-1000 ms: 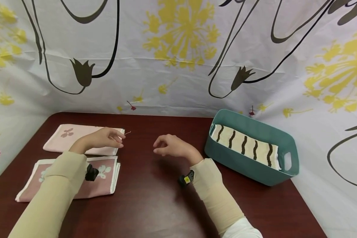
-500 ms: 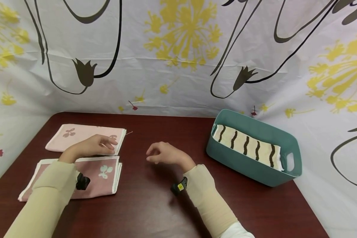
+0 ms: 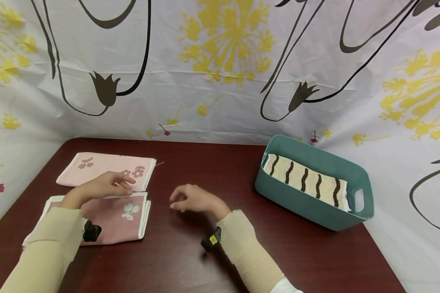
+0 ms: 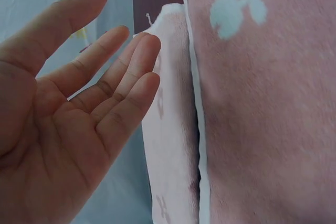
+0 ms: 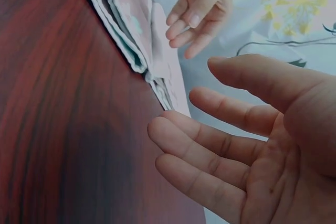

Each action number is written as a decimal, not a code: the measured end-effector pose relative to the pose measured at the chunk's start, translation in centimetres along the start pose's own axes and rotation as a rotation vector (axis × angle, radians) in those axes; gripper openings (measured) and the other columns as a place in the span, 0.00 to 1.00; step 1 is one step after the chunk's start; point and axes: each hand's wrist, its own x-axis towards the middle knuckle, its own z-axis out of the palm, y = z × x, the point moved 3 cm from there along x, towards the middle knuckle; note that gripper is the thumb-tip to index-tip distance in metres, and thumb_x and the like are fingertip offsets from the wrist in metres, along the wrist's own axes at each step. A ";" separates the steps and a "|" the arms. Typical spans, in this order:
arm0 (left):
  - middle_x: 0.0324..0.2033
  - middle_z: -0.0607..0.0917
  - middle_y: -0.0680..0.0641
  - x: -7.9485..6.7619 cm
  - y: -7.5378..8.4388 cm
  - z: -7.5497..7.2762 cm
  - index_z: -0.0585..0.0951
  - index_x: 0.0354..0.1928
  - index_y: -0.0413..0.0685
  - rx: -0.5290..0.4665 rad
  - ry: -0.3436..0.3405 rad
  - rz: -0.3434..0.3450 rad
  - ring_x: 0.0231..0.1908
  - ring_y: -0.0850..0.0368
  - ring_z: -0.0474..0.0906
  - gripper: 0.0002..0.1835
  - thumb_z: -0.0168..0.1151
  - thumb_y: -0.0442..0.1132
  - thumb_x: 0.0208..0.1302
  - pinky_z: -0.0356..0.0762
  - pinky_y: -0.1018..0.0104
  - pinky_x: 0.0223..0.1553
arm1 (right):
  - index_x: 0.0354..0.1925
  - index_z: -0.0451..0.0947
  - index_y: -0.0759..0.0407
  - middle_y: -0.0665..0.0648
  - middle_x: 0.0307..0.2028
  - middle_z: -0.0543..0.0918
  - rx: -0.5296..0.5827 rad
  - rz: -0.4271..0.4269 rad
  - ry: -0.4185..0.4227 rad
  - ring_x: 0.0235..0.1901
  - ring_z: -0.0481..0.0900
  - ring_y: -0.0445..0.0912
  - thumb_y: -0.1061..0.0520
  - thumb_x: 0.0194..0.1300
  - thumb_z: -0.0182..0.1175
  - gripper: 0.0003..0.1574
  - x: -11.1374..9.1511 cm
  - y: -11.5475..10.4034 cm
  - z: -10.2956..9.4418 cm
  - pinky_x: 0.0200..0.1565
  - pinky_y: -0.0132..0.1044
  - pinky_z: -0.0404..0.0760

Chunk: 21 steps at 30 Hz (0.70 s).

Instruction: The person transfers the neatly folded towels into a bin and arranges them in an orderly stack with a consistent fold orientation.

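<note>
My left hand (image 3: 104,188) hovers over the two folded towels on the left, its fingers loosely bent and holding nothing. Below it lies the darker pink towel (image 3: 110,221), with a pale leaf print and white hems. Behind that is the light pink towel (image 3: 99,165), with flower prints and a loose thread at its right corner. In the left wrist view the palm (image 4: 68,124) shows bare beside both towels. My right hand (image 3: 196,198) is above the table, right of the towels, relaxed and holding nothing; its bare fingers (image 5: 205,182) show in the right wrist view.
A teal basket (image 3: 304,209) stands at the right of the dark red-brown table (image 3: 161,260). Inside it lies a cream cloth (image 3: 311,181) with wavy dark stripes. A white floral curtain (image 3: 220,118) hangs along the back and sides of the table.
Both hands have moved left and toward the front edge of the table. The left hand has passed from over the light pink towel to the darker one. The towels and basket stay put.
</note>
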 end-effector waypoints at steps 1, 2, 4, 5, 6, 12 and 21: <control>0.41 0.83 0.39 -0.2 -0.1 -0.1 0.72 0.54 0.26 -0.005 -0.002 -0.002 0.44 0.45 0.78 0.26 0.64 0.38 0.58 0.75 0.63 0.40 | 0.46 0.77 0.66 0.64 0.28 0.84 0.000 -0.004 -0.002 0.30 0.81 0.55 0.60 0.63 0.60 0.14 0.1 0.0 0.2 0.28 0.27 0.70; 0.41 0.83 0.40 -0.3 -0.3 -0.1 0.72 0.54 0.26 -0.014 -0.002 -0.008 0.43 0.46 0.79 0.26 0.64 0.38 0.58 0.75 0.62 0.40 | 0.45 0.77 0.65 0.63 0.28 0.84 -0.002 -0.008 -0.005 0.30 0.81 0.55 0.60 0.62 0.60 0.14 0.3 -0.1 0.4 0.27 0.27 0.70; 0.40 0.83 0.41 -0.6 -0.5 -0.2 0.72 0.54 0.26 -0.013 0.000 -0.015 0.43 0.48 0.79 0.26 0.64 0.38 0.58 0.74 0.63 0.41 | 0.44 0.77 0.65 0.63 0.27 0.84 -0.005 -0.017 -0.009 0.29 0.81 0.54 0.59 0.62 0.61 0.13 0.5 -0.1 0.7 0.27 0.27 0.70; 0.40 0.83 0.41 -0.8 -0.6 -0.3 0.72 0.54 0.26 -0.017 0.001 -0.019 0.43 0.49 0.79 0.26 0.64 0.38 0.58 0.74 0.64 0.41 | 0.44 0.77 0.64 0.62 0.27 0.84 -0.003 -0.018 -0.013 0.29 0.81 0.54 0.59 0.62 0.61 0.13 0.6 -0.2 0.9 0.27 0.27 0.70; 0.40 0.83 0.40 -0.9 -0.7 -0.3 0.72 0.53 0.26 -0.022 0.001 -0.018 0.43 0.50 0.79 0.26 0.64 0.38 0.58 0.74 0.64 0.41 | 0.44 0.77 0.64 0.62 0.27 0.84 -0.003 -0.020 -0.015 0.29 0.81 0.53 0.59 0.62 0.61 0.12 0.7 -0.3 1.0 0.27 0.27 0.70; 0.39 0.83 0.37 -1.6 -1.7 -0.2 0.71 0.52 0.22 -0.076 0.015 0.006 0.38 0.60 0.79 0.25 0.63 0.35 0.58 0.76 0.68 0.37 | 0.42 0.78 0.62 0.61 0.26 0.83 -0.001 -0.022 -0.030 0.28 0.80 0.52 0.59 0.62 0.61 0.10 1.1 -0.7 1.9 0.27 0.27 0.70; 0.38 0.83 0.38 -3.4 -2.7 -0.6 0.73 0.51 0.22 -0.005 0.035 0.020 0.37 0.67 0.78 0.23 0.63 0.35 0.59 0.75 0.70 0.36 | 0.42 0.78 0.63 0.61 0.25 0.83 0.004 -0.036 -0.036 0.26 0.80 0.51 0.60 0.62 0.61 0.10 1.7 -1.1 3.0 0.27 0.26 0.70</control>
